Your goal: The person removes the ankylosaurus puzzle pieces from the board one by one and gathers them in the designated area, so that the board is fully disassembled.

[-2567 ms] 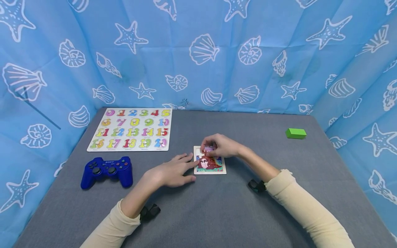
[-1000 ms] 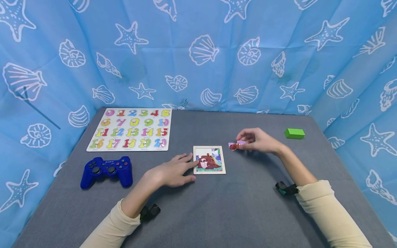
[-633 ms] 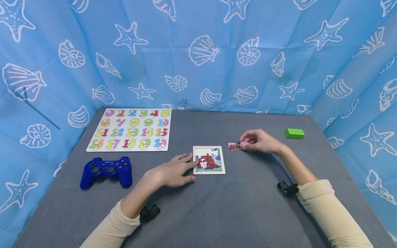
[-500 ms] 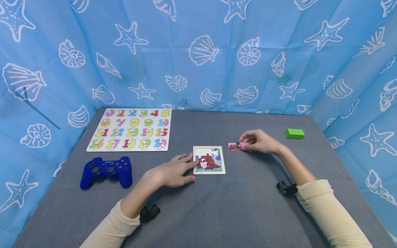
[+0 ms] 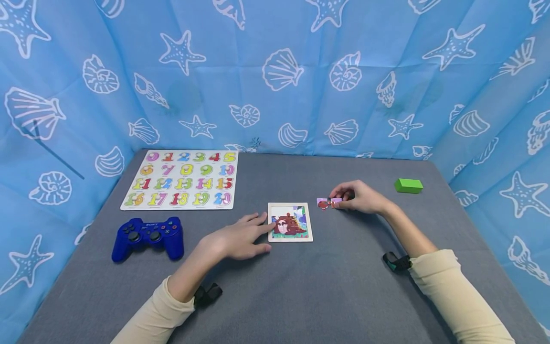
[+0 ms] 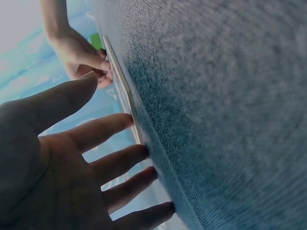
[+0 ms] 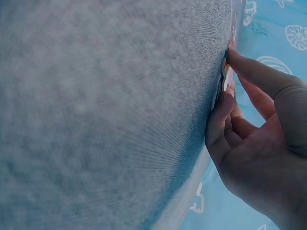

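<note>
In the head view a small square jigsaw puzzle (image 5: 290, 224) lies in a pale wooden frame, its upper left part bare white. My left hand (image 5: 240, 239) lies flat with spread, straight fingers, the index fingertip over the puzzle's left edge. To the right of the frame, my right hand (image 5: 358, 197) pinches a purple and red puzzle piece (image 5: 337, 204) low over the table. Just left of it lies a similar puzzle piece (image 5: 322, 204), edge to edge with it in this view. The right wrist view shows thumb and fingers (image 7: 223, 108) around the thin piece.
A white number puzzle board (image 5: 180, 180) lies at the back left. In front of it sits a blue game controller (image 5: 148, 238). A green block (image 5: 408, 185) stands at the back right. Behind the grey table (image 5: 309, 296) hangs a blue shell-patterned curtain (image 5: 240, 76).
My right hand has moved from over the puzzle out to the right, with two pieces. They came slightly apart, then close together again. The left hand has stayed in place.
</note>
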`<state>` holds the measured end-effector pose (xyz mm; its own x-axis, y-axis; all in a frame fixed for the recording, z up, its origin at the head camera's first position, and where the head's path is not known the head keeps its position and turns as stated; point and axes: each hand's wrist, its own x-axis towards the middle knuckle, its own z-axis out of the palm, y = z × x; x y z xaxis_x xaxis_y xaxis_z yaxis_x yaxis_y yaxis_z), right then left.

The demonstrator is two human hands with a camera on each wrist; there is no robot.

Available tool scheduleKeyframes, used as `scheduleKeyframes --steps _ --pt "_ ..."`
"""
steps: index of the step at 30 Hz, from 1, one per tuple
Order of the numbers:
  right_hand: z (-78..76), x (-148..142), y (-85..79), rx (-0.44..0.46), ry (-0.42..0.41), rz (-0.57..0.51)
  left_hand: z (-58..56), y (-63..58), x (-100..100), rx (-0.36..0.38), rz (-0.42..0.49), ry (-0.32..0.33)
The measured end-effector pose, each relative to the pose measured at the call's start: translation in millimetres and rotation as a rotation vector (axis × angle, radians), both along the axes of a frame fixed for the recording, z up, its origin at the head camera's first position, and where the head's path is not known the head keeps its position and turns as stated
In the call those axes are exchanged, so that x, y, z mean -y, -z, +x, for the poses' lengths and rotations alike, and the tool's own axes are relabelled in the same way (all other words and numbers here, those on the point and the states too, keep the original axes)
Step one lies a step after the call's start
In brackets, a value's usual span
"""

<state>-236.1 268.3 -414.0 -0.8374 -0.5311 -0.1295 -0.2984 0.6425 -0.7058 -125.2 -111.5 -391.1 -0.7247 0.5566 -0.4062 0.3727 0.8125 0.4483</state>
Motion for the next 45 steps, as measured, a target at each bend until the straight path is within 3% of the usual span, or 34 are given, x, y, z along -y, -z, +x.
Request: scheduleKeyframes --steps 14,22,28,37,45 --pt "3.2 5 -4.5 -0.012 0.047 0.010 -6.8 -3.4 0 0.009 -0.010 -0.001" --pt "8.3 24 -6.3 0.027 0.055 -0.069 -10.1 -7.4 -5 -0.028 -0.010 -0.014" --pt "11.7 49 -8.3 0.077 -0.023 -0.108 -9.5 -11.6 -18 -0.065 -0.019 0.002" --pt "13.0 85 -5.4 0.150 -0.144 -0.119 -11.2 -6.9 -40 -0.008 0.023 0.093" --pt "10.8 94 -2.8 0.125 -0.150 -0.055 -13.1 -2.9 -42 0.053 0.036 0.124"
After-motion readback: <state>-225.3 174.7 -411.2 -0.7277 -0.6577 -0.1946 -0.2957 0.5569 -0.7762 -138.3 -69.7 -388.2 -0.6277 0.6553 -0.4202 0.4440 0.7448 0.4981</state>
